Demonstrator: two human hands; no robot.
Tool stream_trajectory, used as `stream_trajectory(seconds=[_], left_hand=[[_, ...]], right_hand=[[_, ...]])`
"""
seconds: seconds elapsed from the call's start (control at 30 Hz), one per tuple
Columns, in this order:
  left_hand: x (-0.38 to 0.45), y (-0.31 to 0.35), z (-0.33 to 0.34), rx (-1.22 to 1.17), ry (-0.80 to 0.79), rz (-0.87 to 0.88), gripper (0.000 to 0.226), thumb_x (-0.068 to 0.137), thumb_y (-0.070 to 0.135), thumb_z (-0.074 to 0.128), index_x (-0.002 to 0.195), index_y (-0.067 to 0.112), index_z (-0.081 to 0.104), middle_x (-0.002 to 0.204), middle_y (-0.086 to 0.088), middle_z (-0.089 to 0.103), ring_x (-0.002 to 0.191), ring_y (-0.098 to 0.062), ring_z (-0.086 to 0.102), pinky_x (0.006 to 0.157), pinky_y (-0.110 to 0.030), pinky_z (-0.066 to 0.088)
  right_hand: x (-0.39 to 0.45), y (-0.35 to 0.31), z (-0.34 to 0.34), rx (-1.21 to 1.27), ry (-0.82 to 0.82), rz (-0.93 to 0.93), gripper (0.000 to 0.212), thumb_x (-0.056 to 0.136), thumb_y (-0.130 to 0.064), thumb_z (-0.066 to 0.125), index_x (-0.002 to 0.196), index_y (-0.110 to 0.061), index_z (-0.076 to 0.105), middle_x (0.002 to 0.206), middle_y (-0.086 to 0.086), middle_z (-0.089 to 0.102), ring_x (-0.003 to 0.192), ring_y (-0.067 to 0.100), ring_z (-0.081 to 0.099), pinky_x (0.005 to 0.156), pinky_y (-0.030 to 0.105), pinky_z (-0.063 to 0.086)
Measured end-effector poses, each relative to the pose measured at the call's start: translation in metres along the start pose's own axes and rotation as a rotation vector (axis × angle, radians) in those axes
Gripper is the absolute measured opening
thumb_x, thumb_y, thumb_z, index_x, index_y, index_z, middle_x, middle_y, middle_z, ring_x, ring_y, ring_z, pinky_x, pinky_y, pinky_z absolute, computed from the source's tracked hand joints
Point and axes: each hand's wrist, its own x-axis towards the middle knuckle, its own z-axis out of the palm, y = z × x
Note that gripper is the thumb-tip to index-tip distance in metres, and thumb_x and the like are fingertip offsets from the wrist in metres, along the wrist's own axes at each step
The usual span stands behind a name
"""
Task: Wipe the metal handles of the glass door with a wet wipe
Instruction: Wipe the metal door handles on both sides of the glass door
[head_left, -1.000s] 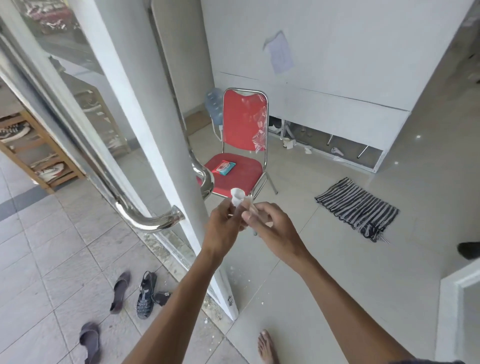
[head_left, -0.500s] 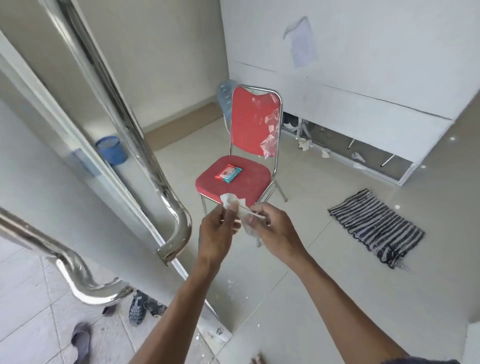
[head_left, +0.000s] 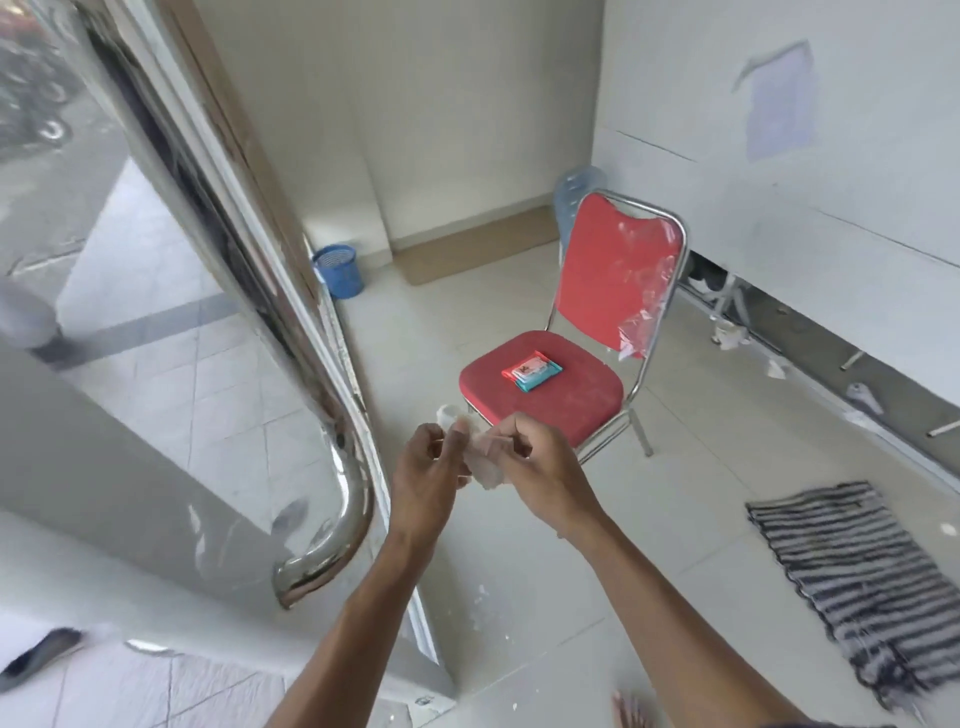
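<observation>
Glass door (head_left: 156, 322) fills my left side, its curved metal handle (head_left: 332, 467) running down and bending in at the bottom, just left of my hands. Ahead stands a red chair (head_left: 545, 395) with a small red and teal packet (head_left: 531, 370) on its seat; a striped mat (head_left: 862, 582) lies to my right. My left hand (head_left: 423, 467) and right hand (head_left: 540, 467) both pinch a crumpled wet wipe (head_left: 480, 457) between them, apparently pulling it open, clear of the handle.
</observation>
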Motion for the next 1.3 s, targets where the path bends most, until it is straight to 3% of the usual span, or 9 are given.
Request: stream_trajectory(seconds=[0.23,0.33,0.53,0.67,0.77,0.93,1.03,1.17,1.3], left_hand=[[0.029,0.014,0.066,-0.135,0.114,-0.077,0.028,0.093,0.030,0.069,0.086,0.007,0.054,0.089,-0.024,0.070,0.083,-0.031,0.074,0.073,-0.040,0.061],[0.036,0.019,0.095,-0.189,0.174,-0.081,0.024,0.092,0.025,0.069,0.090,0.009,0.052,0.081,-0.012,0.068,0.076,-0.023,0.071,0.061,-0.027,0.057],[0.060,0.012,0.115,-0.220,0.245,-0.133,0.033,0.093,0.029,0.067,0.110,0.002,0.059,0.087,-0.014,0.075,0.080,-0.025,0.074,0.071,-0.036,0.061],[0.077,-0.007,0.106,-0.170,0.286,-0.146,0.026,0.094,0.028,0.066,0.103,0.004,0.068,0.085,-0.016,0.073,0.078,-0.020,0.071,0.075,-0.032,0.059],[0.095,-0.024,0.091,-0.141,0.335,-0.200,0.027,0.093,0.031,0.068,0.097,0.004,0.071,0.093,-0.020,0.074,0.086,-0.024,0.072,0.081,-0.036,0.060],[0.139,-0.029,0.063,-0.206,0.411,-0.201,0.043,0.083,0.040,0.075,0.098,0.001,0.068,0.093,-0.023,0.071,0.095,-0.038,0.070,0.093,-0.053,0.056],[0.177,-0.021,0.048,-0.244,0.473,-0.181,0.027,0.087,0.027,0.074,0.097,0.004,0.066,0.086,-0.012,0.070,0.088,-0.030,0.070,0.091,-0.056,0.055],[0.212,-0.014,0.026,-0.156,0.576,-0.165,0.027,0.082,0.046,0.072,0.088,0.020,0.071,0.077,-0.007,0.068,0.074,-0.023,0.063,0.077,-0.057,0.055],[0.218,-0.014,0.004,-0.106,0.684,-0.169,0.029,0.085,0.048,0.070,0.088,0.019,0.071,0.076,-0.016,0.068,0.070,-0.022,0.060,0.072,-0.051,0.054]], right_hand=[[0.060,0.024,-0.068,-0.116,-0.140,-0.013,0.031,0.098,-0.034,0.060,0.079,-0.011,0.065,0.059,-0.013,0.053,0.056,0.001,0.046,0.055,0.024,0.037],[0.080,0.033,-0.092,-0.115,-0.212,-0.015,0.034,0.099,-0.038,0.058,0.072,-0.017,0.059,0.053,-0.014,0.048,0.055,0.005,0.043,0.055,0.030,0.036],[0.122,0.049,-0.104,-0.134,-0.310,-0.040,0.032,0.100,-0.034,0.058,0.077,-0.011,0.061,0.060,-0.010,0.051,0.055,0.001,0.045,0.052,0.023,0.035],[0.156,0.058,-0.083,-0.156,-0.395,-0.024,0.023,0.101,-0.025,0.054,0.089,-0.006,0.061,0.071,-0.003,0.057,0.058,0.003,0.047,0.051,0.018,0.037],[0.182,0.061,-0.060,-0.126,-0.472,0.003,0.008,0.098,-0.015,0.054,0.093,-0.017,0.059,0.083,-0.002,0.064,0.070,0.006,0.055,0.059,0.017,0.043],[0.238,0.059,-0.026,-0.092,-0.559,-0.005,0.021,0.097,-0.011,0.055,0.089,-0.029,0.057,0.087,0.007,0.067,0.073,0.010,0.058,0.059,0.017,0.046],[0.283,0.055,-0.007,-0.111,-0.647,0.012,0.021,0.097,-0.011,0.055,0.092,-0.031,0.057,0.090,0.005,0.067,0.073,0.006,0.057,0.059,0.019,0.045],[0.331,0.048,0.019,-0.118,-0.776,0.050,0.021,0.095,-0.008,0.058,0.099,-0.028,0.062,0.087,-0.006,0.056,0.069,0.001,0.053,0.046,0.011,0.040],[0.352,0.042,0.048,-0.096,-0.892,0.033,0.029,0.091,0.000,0.058,0.103,-0.025,0.066,0.076,-0.010,0.050,0.067,0.004,0.050,0.067,0.022,0.047]])
